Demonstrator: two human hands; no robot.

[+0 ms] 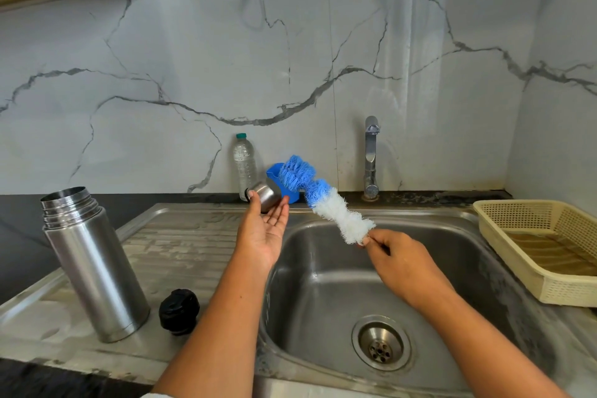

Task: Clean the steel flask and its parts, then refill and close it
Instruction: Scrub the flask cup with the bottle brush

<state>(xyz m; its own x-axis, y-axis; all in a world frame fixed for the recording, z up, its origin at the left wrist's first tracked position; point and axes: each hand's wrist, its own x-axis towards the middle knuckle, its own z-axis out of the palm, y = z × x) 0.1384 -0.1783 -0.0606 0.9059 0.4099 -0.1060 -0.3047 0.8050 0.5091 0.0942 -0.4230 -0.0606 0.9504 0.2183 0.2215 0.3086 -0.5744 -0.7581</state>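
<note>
Well, the left hand (263,236) pinches the steel cup (265,199) with just its fingertips, a loose grip I think, so it could slip into the sink (323,255). The right hand (400,265) pinches the bottle brush (336,213) handle. The open flask (93,268) stands left of the sink.

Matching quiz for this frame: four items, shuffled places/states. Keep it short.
Things:
1. flask
2. stopper
3. cup
4. brush

Places:
A. held by the right hand, above the sink
B. held at the left hand fingertips
C. upright and open on the drainboard
D. on the drainboard, right of the flask

Pairs: 1-C, 2-D, 3-B, 4-A
</note>
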